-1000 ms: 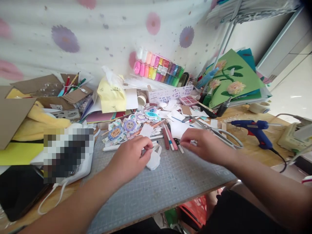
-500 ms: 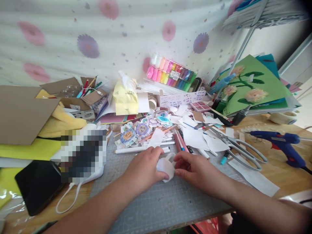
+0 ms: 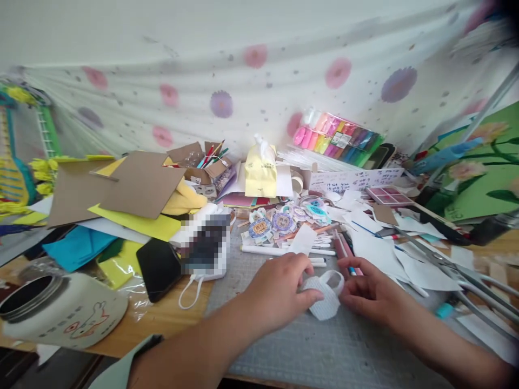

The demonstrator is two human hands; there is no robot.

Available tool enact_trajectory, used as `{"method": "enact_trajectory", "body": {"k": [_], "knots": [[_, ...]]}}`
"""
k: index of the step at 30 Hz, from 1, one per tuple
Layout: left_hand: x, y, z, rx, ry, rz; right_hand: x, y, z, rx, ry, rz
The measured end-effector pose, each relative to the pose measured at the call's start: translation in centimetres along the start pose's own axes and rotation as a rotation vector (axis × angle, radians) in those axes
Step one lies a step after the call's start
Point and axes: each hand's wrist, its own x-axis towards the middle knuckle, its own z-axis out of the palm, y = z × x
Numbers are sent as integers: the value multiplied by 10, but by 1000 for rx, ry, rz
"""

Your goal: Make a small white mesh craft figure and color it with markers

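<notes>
A small white rounded paper piece (image 3: 325, 303) with a faint dotted texture and a narrow loop stands above the grey cutting mat (image 3: 279, 351). My left hand (image 3: 281, 283) grips its left side, thumb across the front and fingers behind. My right hand (image 3: 371, 289) is at its right side, with curled fingers and thumb at the loop's edge; their exact contact is partly hidden. Just beyond lie a white strip of paper (image 3: 303, 239), a white marker (image 3: 279, 250) and several round printed paper cutouts (image 3: 284, 220).
Large scissors (image 3: 440, 259) and white paper scraps (image 3: 373, 251) lie right. A pixelated phone-like object (image 3: 205, 243), a black object (image 3: 158, 270) and a big white jar (image 3: 89, 313) are left. Behind stand a yellow tissue pack (image 3: 260, 173) and colored clay packs (image 3: 338, 138).
The view has swung left, bringing the jar and the yellow decorations into sight. The paper piece is turned so its loop shows more openly; both hands stay at it.
</notes>
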Motion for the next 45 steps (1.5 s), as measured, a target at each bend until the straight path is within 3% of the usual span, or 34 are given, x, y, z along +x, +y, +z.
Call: {"method": "enact_trajectory", "body": {"k": [2, 7, 8, 12, 20, 23, 25, 26, 28, 30, 31, 34, 37, 41, 45], "knots": [[-22, -11, -13, 33, 82, -25, 0, 2, -2, -45, -16, 8], [-82, -65, -58, 324, 518, -260, 0, 5, -4, -181, 6, -12], [-91, -76, -66, 408, 551, -312, 0, 5, -5, -193, 12, -14], [-108, -103, -81, 564, 473, -366, -1, 3, -5, -203, 32, -16], [-105, -108, -81, 541, 448, -337, -5, -3, -9, -434, 121, -43], [-103, -90, -75, 499, 530, -303, -5, -1, -16, -568, 182, -69], [-96, -67, -63, 345, 612, -151, -3, 1, -21, -692, 210, -106], [-90, -53, -56, 287, 549, -50, -2, 1, -22, -749, 217, -129], [-72, -27, -39, 238, 227, 112, 0, 0, -23, -824, 220, -176], [-49, -5, -23, 300, -15, 167, 0, -3, -22, -846, 214, -211], [-36, 2, -16, 339, -71, 167, -1, -6, -21, -845, 204, -222], [-2, 11, -1, 439, -115, 128, -9, -16, -23, -819, 147, -227], [17, 6, 10, 430, -157, 137, -25, -30, -39, -834, 126, -244], [22, -11, 16, 358, -171, 160, -49, -43, -95, -991, 355, -232], [27, -35, 18, 192, -172, 67, -78, -37, -162, -1109, 587, -17]]}}
